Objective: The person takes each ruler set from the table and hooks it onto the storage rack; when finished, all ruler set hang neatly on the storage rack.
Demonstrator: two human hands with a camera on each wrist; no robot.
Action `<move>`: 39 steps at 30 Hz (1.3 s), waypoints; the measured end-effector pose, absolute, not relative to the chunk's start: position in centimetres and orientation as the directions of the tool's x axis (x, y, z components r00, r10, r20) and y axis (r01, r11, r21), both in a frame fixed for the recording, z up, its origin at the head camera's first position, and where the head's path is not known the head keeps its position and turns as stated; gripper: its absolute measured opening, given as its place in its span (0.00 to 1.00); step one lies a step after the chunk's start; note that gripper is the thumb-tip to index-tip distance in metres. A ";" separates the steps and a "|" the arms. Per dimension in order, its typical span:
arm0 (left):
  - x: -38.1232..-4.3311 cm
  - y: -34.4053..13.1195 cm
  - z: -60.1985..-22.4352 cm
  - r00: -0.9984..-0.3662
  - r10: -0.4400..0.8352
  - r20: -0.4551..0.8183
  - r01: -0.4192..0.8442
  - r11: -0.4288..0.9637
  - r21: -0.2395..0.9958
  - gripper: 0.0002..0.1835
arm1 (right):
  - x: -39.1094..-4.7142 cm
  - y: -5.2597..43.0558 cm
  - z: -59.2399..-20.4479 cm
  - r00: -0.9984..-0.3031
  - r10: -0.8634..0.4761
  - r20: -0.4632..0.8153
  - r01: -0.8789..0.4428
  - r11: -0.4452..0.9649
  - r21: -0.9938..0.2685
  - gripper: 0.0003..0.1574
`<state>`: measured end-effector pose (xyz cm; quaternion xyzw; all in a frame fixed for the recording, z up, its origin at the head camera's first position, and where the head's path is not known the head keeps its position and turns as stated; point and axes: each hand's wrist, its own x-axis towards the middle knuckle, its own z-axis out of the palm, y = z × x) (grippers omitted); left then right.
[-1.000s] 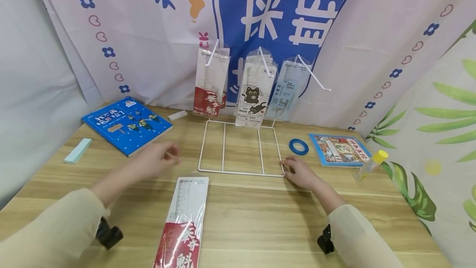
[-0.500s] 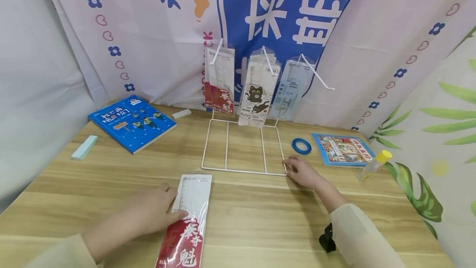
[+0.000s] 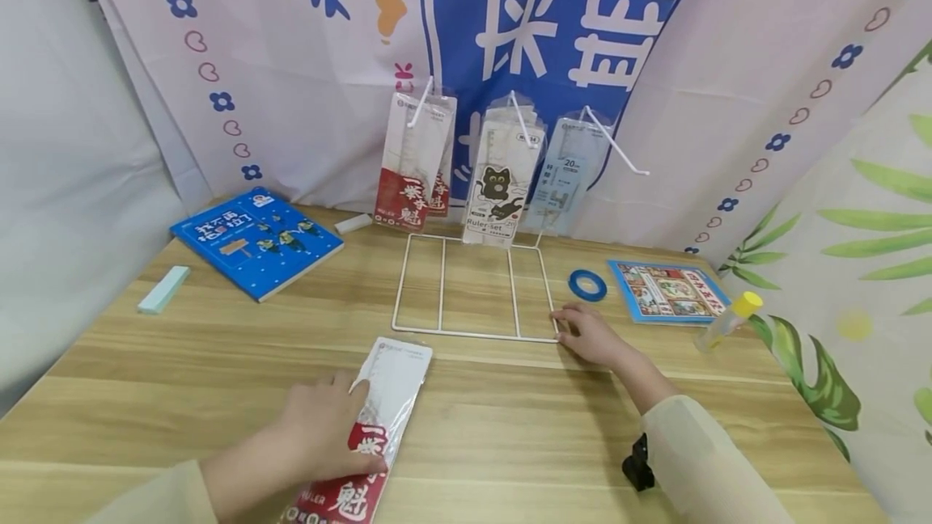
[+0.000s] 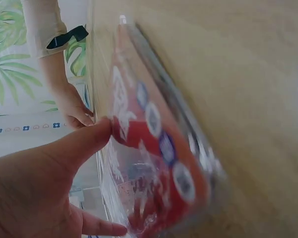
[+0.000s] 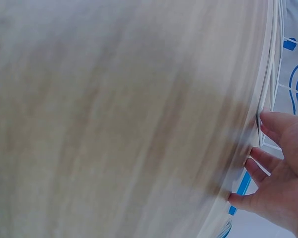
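My left hand (image 3: 320, 431) grips a packaged ruler set (image 3: 396, 374) by its left side, thumb across the red lower front. In the left wrist view the clear, red-printed pack stands tilted on edge against the thumb. At the front right corner of a white wire display rack (image 3: 476, 336), my right hand (image 3: 593, 336) holds the base wire between thumb and index finger; the other fingertips rest near the tabletop in the right wrist view. From the rack's hooks hang red-and-white ruler packs (image 3: 400, 184), black-cat ruler sets (image 3: 502, 176) and a light-blue ruler pack (image 3: 564, 176).
Left of the rack lie a blue book (image 3: 258, 241), a white eraser-like block (image 3: 353, 223) and a pale green block (image 3: 163, 289). To its right are blue tape (image 3: 586, 285), a colourful booklet (image 3: 670, 293) and a yellow-capped glue stick (image 3: 730, 319). Printed cloth (image 3: 291, 103) hangs behind.
My left hand came down onto the ruler pack, took hold of it and turned its top slightly rightward. The hanging red packs swing a little. My right hand stays at the rack corner.
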<state>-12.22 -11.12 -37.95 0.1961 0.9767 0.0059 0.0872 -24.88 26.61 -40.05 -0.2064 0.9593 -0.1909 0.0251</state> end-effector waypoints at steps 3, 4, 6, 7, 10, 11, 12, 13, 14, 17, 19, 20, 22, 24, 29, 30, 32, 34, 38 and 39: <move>-12.5 -11.4 -38.0 -0.900 0.406 -0.157 0.397 0.913 0.090 0.57 | -24.9 26.6 -40.1 -0.913 -0.408 0.031 -0.389 0.842 -0.374 0.24; -12.5 -11.4 -38.0 -0.897 0.415 -0.153 0.401 0.909 0.111 0.56 | -24.9 26.7 -40.1 -0.911 -0.410 0.033 -0.392 0.841 -0.372 0.23; -12.7 -11.6 -37.9 -0.892 0.427 -0.149 0.406 0.901 0.151 0.54 | -24.9 26.7 -40.1 -0.911 -0.410 0.035 -0.393 0.842 -0.370 0.23; -12.8 -11.6 -37.9 -0.891 0.429 -0.150 0.404 0.899 0.171 0.54 | -24.9 26.7 -40.1 -0.912 -0.409 0.035 -0.392 0.842 -0.371 0.23; -13.0 -11.6 -37.7 -0.892 0.420 -0.166 0.379 0.896 0.232 0.53 | -24.9 26.6 -40.0 -0.912 -0.409 0.033 -0.391 0.843 -0.368 0.23; -13.1 -11.6 -37.7 -0.894 0.413 -0.174 0.364 0.896 0.255 0.53 | -24.9 26.6 -40.0 -0.912 -0.409 0.031 -0.391 0.843 -0.369 0.23; -13.3 -11.7 -37.7 -0.896 0.407 -0.179 0.350 0.894 0.280 0.53 | -24.9 26.6 -39.9 -0.912 -0.410 0.030 -0.391 0.844 -0.368 0.23; -13.4 -11.8 -37.8 -0.900 0.394 -0.186 0.326 0.893 0.311 0.52 | -24.9 26.6 -39.9 -0.912 -0.410 0.028 -0.391 0.844 -0.368 0.23; -13.6 -11.9 -37.9 -0.905 0.383 -0.186 0.305 0.888 0.344 0.52 | -24.9 26.6 -39.9 -0.912 -0.409 0.028 -0.390 0.844 -0.368 0.23; -14.1 -12.4 -38.3 -0.915 0.372 -0.155 0.272 0.854 0.443 0.49 | -24.9 26.6 -39.9 -0.913 -0.408 0.031 -0.389 0.843 -0.372 0.23; -14.5 -12.7 -38.5 -0.915 0.385 -0.118 0.278 0.816 0.507 0.47 | -24.9 26.6 -40.0 -0.911 -0.411 0.035 -0.394 0.842 -0.369 0.23; -14.7 -12.8 -38.6 -0.914 0.391 -0.109 0.277 0.797 0.536 0.46 | -25.0 26.6 -40.0 -0.912 -0.409 0.034 -0.391 0.842 -0.370 0.23; -14.9 -13.1 -38.7 -0.913 0.391 -0.117 0.253 0.768 0.589 0.44 | -25.0 26.7 -40.1 -0.913 -0.407 0.032 -0.388 0.843 -0.372 0.24; -15.0 -13.2 -38.7 -0.915 0.376 -0.146 0.209 0.751 0.626 0.44 | -25.0 26.7 -40.1 -0.913 -0.408 0.031 -0.390 0.845 -0.367 0.24; -14.6 -13.4 -38.5 -0.896 0.392 -0.207 0.112 0.651 0.751 0.41 | -24.9 26.5 -40.1 -0.912 -0.408 0.038 -0.392 0.841 -0.373 0.23; -14.5 -13.5 -38.5 -0.888 0.410 -0.208 0.105 0.621 0.776 0.41 | -24.9 26.5 -40.1 -0.912 -0.408 0.039 -0.392 0.841 -0.373 0.23; -14.4 -13.6 -38.4 -0.874 0.441 -0.205 0.100 0.576 0.811 0.40 | -24.9 26.5 -40.1 -0.914 -0.405 0.039 -0.388 0.841 -0.377 0.23; -14.3 -13.8 -38.5 -0.868 0.450 -0.210 0.089 0.558 0.825 0.40 | -24.9 26.5 -40.1 -0.912 -0.407 0.040 -0.392 0.843 -0.369 0.23; -14.3 -13.9 -38.6 -0.871 0.440 -0.217 0.073 0.553 0.830 0.39 | -25.0 26.6 -40.3 -0.912 -0.408 0.045 -0.396 0.845 -0.360 0.23; -14.4 -13.8 -38.7 -0.875 0.431 -0.219 0.068 0.558 0.827 0.39 | -25.1 26.7 -40.4 -0.912 -0.408 0.047 -0.397 0.844 -0.360 0.23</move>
